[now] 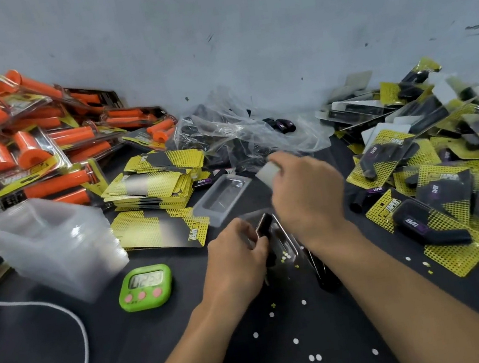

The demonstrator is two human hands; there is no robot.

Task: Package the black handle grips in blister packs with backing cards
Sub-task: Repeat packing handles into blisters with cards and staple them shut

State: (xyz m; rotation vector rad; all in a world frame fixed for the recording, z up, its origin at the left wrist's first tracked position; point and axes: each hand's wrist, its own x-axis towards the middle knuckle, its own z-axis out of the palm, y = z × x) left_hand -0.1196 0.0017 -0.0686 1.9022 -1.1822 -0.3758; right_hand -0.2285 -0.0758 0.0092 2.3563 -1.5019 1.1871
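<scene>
Blister pack (284,236) lengthwise away from person (left hand (236,252) at far end)

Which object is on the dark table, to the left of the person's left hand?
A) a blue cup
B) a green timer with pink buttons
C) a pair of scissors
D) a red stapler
B: a green timer with pink buttons lies on the table left of the left hand, which grips a black handle grip; the right hand pinches a pale card.
</scene>
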